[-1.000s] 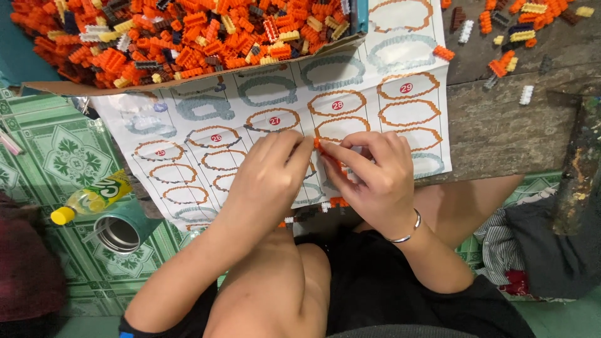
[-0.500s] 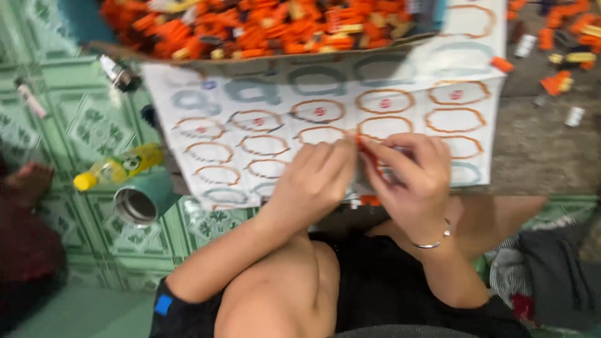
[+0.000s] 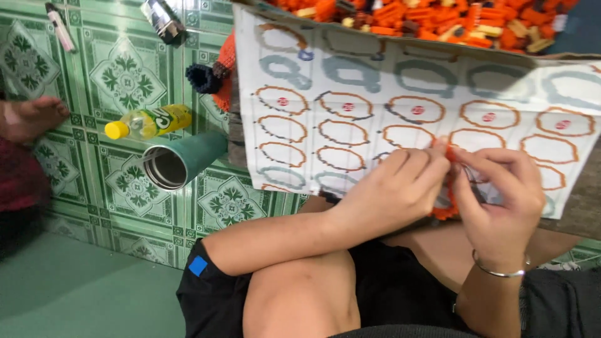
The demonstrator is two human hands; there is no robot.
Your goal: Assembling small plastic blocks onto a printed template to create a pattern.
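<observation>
Seated person, head view looking down over bare knees and black shorts [image 3: 400, 294].

Left hand [image 3: 394, 188] and right hand [image 3: 501, 194] meet over the near edge of a white printed sheet [image 3: 375, 81]. Both are curled narrow, fingertips pinched together on a small orange piece [image 3: 452, 153] held between them; more orange shows just under the hands (too hidden to tell its shape). Thin metal bangle [image 3: 498, 270] on the right wrist.

The sheet is covered in rows of drawn rings, mostly orange outlines with small red marks inside, a few grey-blue ones along the top and bottom rows. It lies over a low dark tabletop [image 3: 582, 200], its near edge hanging over toward the lap.

Along the sheet's far edge, a heap of small orange bricks [image 3: 438, 15], with some tan and dark ones mixed in, sits in a shallow cardboard tray.

Floor: green patterned tiles [image 3: 119, 75], leaf-and-diamond motif, giving way to a plain green surface at the lower left. On the tiles, left of the sheet: a small bottle with a yellow cap [image 3: 147, 121] lying on its side, a green metal tumbler [image 3: 181, 161] also on its side with its open mouth facing the camera, a slim white tube [image 3: 60, 26], a dark shiny packet [image 3: 164, 20].

Another person's bare foot [image 3: 31, 116] rests on the tiles at the far left edge.
</observation>
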